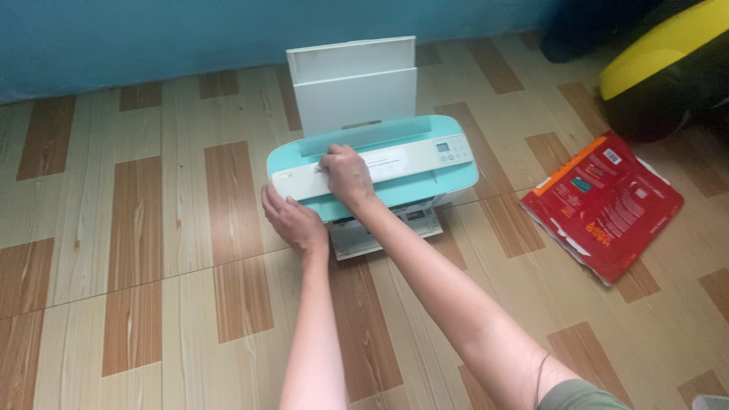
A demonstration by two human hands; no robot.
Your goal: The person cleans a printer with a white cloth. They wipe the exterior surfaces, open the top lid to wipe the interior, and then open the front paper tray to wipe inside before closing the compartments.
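A red paper packet [604,205] with an orange edge lies flat on the wood-patterned floor [152,250] at three o'clock. A yellow-and-black object [668,61] sits at two o'clock, a blue wall [190,38] at twelve.

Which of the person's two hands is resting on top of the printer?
The right hand: it lies flat on the white top panel of the small teal and white printer. The left hand instead grips the printer's front left corner, lower down.

Soft, even daylight, faint shadows, slightly hazy focus, no glare
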